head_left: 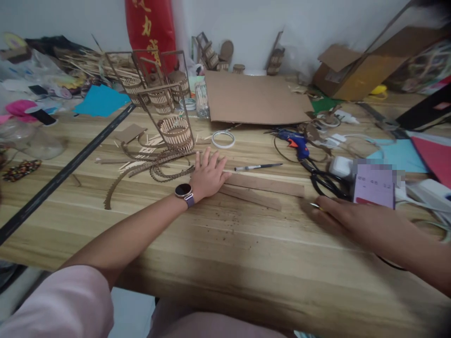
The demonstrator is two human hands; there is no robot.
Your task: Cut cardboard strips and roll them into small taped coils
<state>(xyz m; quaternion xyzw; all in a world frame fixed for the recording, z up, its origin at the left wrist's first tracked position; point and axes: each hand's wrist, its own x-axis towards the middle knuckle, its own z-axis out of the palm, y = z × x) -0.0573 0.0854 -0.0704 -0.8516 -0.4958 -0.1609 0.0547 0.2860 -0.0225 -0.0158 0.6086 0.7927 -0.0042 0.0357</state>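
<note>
My left hand (209, 174) lies flat with its fingers stretched out, pressing at the left end of a brown cardboard strip (264, 184). A shorter cardboard strip (250, 197) slants just below. My right hand (347, 220) is closed off the strips' right end, around a thin tool with a shiny metal tip (314, 205); its kind is hidden by the fingers. A pen (259, 166) lies beyond the strips. Left of my left hand are curled corrugated strips (128, 176) and a small bucket made of wooden sticks (176, 134).
A blue glue gun (294, 142) and its black cable lie right of centre. A phone (374, 184) stands near white chargers (341, 166). A large cardboard sheet (257, 98), a white tape ring (223, 139) and more stick buckets (160, 98) are further back.
</note>
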